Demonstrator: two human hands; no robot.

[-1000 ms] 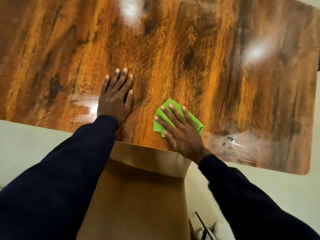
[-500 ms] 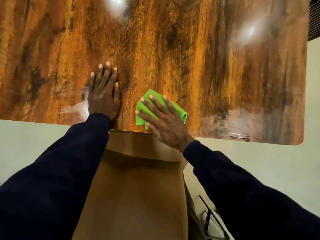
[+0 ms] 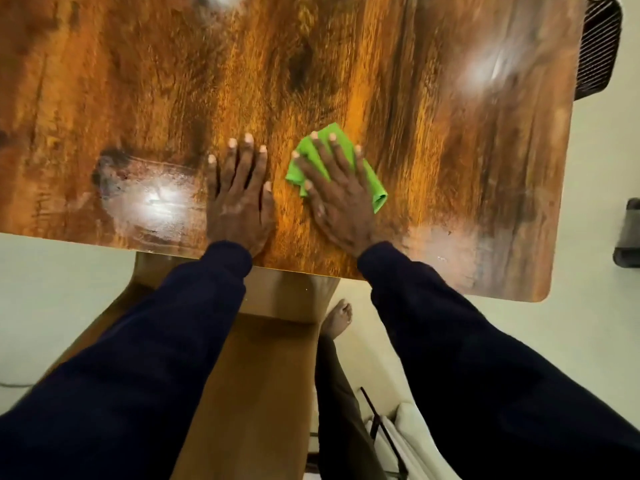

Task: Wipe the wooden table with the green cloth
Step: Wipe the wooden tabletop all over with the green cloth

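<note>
The glossy wooden table (image 3: pixel 433 98) fills the upper part of the head view. A folded green cloth (image 3: pixel 372 183) lies near its front edge. My right hand (image 3: pixel 337 192) presses flat on the cloth with straight, spread fingers, covering most of it. My left hand (image 3: pixel 240 199) rests flat on the bare wood just to the left of the cloth, fingers straight. Both arms wear dark blue sleeves.
A brown wooden chair seat (image 3: pixel 249 375) stands under the table's front edge, below my arms. A bare foot (image 3: pixel 337 320) shows on the pale floor. A dark slatted chair back (image 3: pixel 601 43) sits past the table's right edge. The table's rounded front right corner (image 3: pixel 540 292) is in view.
My right hand has slid the green cloth away from the front edge, further onto the table. My left hand stays flat beside it. The view has shifted.
</note>
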